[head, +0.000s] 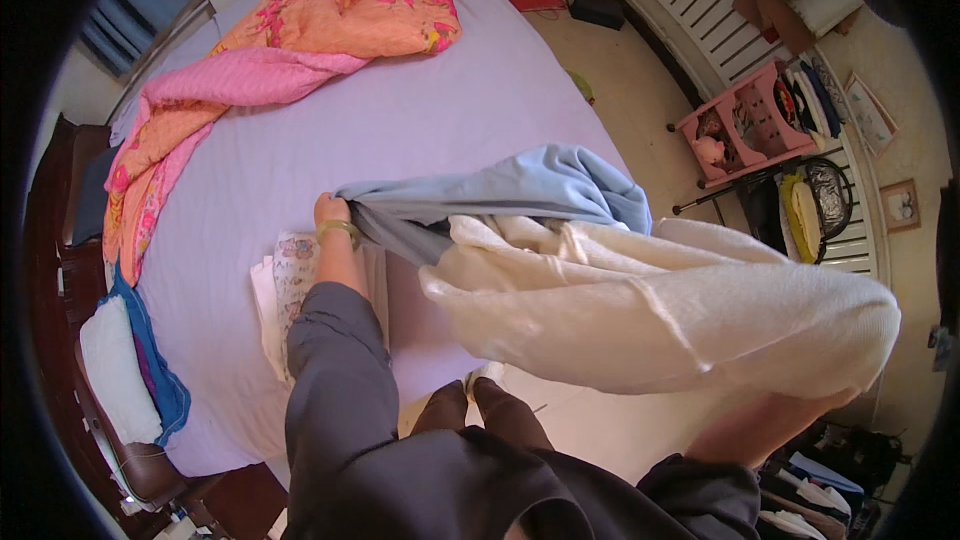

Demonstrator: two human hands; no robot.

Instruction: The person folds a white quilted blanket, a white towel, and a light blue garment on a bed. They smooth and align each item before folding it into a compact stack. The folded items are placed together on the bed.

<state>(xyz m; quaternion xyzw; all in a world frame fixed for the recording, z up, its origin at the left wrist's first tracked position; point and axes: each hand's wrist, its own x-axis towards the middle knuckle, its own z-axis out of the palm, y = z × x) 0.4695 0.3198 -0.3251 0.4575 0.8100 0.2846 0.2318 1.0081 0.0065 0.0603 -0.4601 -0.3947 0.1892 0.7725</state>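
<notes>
My left hand (335, 211), with a pale green bangle at the wrist, grips the bunched edge of a light blue and grey cloth garment (525, 184) above the bed. A cream knit garment (637, 315) hangs spread in front of the blue one and reaches far to the right. My right forearm (757, 424) runs up to its right end, where the cream knit covers the hand, so its grip is hidden. Beneath my left forearm lies a small stack of folded clothes (289, 277), the top one white with a printed pattern.
A lavender sheet covers the bed (420, 120). An orange and pink floral quilt (337, 15) lies crumpled at its far left. A white pillow (120, 371) rests by the headboard. A pink shelf cart (742, 124) stands along the right wall. Clothes (814, 491) hang lower right.
</notes>
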